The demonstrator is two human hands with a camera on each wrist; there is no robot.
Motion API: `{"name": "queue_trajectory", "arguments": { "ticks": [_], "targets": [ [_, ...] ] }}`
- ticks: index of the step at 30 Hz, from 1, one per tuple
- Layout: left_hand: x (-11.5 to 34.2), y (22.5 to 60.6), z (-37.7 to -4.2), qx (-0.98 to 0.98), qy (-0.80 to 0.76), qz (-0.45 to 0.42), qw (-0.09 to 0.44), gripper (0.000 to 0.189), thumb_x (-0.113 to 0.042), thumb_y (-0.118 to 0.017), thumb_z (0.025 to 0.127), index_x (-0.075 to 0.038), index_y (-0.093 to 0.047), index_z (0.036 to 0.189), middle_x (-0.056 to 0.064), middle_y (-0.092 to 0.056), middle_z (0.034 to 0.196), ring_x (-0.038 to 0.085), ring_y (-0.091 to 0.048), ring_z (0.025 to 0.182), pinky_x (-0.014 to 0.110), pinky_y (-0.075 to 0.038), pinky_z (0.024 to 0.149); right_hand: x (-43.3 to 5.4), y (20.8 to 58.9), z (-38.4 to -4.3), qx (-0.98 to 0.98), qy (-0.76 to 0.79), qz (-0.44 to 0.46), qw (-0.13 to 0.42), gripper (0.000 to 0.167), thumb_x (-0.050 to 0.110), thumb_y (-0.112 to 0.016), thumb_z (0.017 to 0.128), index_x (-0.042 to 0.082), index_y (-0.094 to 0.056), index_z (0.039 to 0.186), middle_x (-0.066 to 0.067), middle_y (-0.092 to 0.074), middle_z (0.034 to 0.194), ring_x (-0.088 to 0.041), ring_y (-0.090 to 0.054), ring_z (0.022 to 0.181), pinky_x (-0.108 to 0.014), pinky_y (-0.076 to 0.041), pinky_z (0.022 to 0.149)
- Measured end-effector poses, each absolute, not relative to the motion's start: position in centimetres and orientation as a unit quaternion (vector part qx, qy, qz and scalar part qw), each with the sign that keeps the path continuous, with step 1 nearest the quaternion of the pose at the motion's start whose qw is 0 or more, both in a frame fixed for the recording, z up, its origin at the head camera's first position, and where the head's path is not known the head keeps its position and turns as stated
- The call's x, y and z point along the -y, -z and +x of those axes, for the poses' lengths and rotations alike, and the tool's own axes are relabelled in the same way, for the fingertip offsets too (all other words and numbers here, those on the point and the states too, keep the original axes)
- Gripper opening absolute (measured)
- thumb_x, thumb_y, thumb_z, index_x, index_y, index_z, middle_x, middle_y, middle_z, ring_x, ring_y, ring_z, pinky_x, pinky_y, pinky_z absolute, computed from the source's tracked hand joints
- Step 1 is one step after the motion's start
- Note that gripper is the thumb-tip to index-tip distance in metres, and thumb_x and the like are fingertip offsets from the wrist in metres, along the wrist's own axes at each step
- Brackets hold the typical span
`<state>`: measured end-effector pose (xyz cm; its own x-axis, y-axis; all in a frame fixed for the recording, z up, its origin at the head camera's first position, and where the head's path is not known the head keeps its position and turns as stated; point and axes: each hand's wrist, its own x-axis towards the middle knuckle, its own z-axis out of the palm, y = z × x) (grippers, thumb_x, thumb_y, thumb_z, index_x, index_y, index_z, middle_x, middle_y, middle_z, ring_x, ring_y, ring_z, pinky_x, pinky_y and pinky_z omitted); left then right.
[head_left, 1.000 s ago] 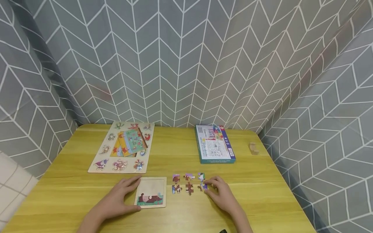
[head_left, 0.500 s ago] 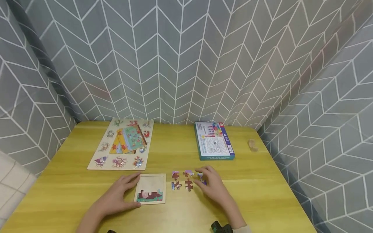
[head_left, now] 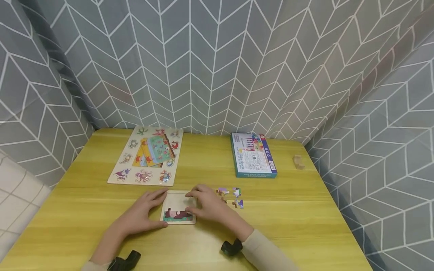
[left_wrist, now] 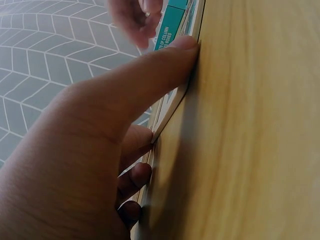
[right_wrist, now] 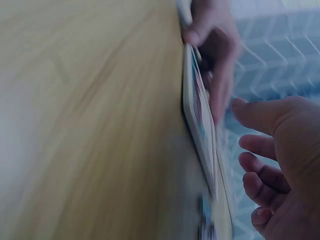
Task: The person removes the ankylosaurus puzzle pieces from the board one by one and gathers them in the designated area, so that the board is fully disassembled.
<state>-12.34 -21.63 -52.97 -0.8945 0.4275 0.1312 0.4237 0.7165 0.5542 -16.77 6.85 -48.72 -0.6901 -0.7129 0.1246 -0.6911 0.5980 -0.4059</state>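
A small square wooden jigsaw tray (head_left: 173, 199) lies on the table, its lower part filled with joined brown and green puzzle pieces (head_left: 178, 215). My left hand (head_left: 140, 212) holds the tray along its left side, thumb at the near corner and forefinger at the far one. Over the tray's right side hovers my right hand (head_left: 208, 205). In the right wrist view, that hand's thumb and loosely bent fingers stand apart, with nothing seen between them. Loose jigsaw pieces (head_left: 237, 192) lie to the right of the tray, some hidden behind the right hand and wrist.
Back left lies a sea-animal board (head_left: 144, 176) with several picture cards (head_left: 157, 148) on it. A flat teal-edged box (head_left: 254, 155) stands at the back right. Near the right edge is a small wooden block (head_left: 298, 162). Patterned curtains (head_left: 210, 67) surround the table.
My right hand has moved left from the loose pieces to above the tray. My left hand keeps its hold on the tray. The head view has shifted slightly.
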Motion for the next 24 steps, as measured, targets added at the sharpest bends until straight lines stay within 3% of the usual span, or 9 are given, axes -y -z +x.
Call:
{"name": "queue_trajectory", "arguments": {
  "ticks": [6, 15, 20, 24],
  "targets": [
    [21.8, 52.8, -12.4, -0.926, -0.303, 0.225, 0.016, 0.100, -0.060, -0.087, 0.080, -0.003, -0.054, 0.155, 0.009, -0.044, 0.166, 0.041, -0.047, 0.140, 0.066, -0.044, 0.112, -3.8, 48.8, -16.8, -0.877, 0.172, -0.446, 0.051, 0.039, 0.036, -0.077, 0.099, 0.013, -0.076, 0.131, -0.001, -0.068, 0.121, -0.008, -0.060, 0.103, -0.017, -0.048, 0.089],
    [21.8, 52.9, -12.3, -0.925, -0.304, 0.229, 0.011, 0.099, -0.059, -0.087, 0.080, -0.002, -0.054, 0.154, 0.008, -0.045, 0.166, 0.037, -0.049, 0.138, 0.064, -0.046, 0.111, -2.1, 49.2, -16.3, -0.864, 0.131, -0.483, 0.060, 0.031, 0.034, -0.076, 0.099, 0.019, -0.079, 0.127, 0.005, -0.068, 0.114, -0.003, -0.050, 0.094, -0.012, -0.036, 0.077],
    [21.9, 53.0, -12.3, -0.924, -0.304, 0.230, 0.009, 0.098, -0.062, -0.086, 0.081, -0.003, -0.056, 0.153, 0.007, -0.045, 0.166, 0.037, -0.049, 0.139, 0.063, -0.046, 0.110, -1.7, 49.0, -16.2, -0.873, 0.163, -0.449, 0.098, 0.033, 0.032, -0.080, 0.097, 0.017, -0.077, 0.126, 0.005, -0.067, 0.116, -0.003, -0.051, 0.098, -0.015, -0.040, 0.081],
    [21.8, 53.0, -12.3, -0.925, -0.302, 0.232, 0.007, 0.097, -0.063, -0.085, 0.082, -0.003, -0.056, 0.153, 0.006, -0.045, 0.166, 0.034, -0.050, 0.138, 0.062, -0.048, 0.109, -1.5, 48.8, -16.2, -0.875, 0.156, -0.449, 0.094, 0.031, 0.032, -0.081, 0.096, 0.017, -0.074, 0.123, 0.009, -0.069, 0.111, -0.002, -0.054, 0.098, -0.017, -0.044, 0.087]
  ]
}}
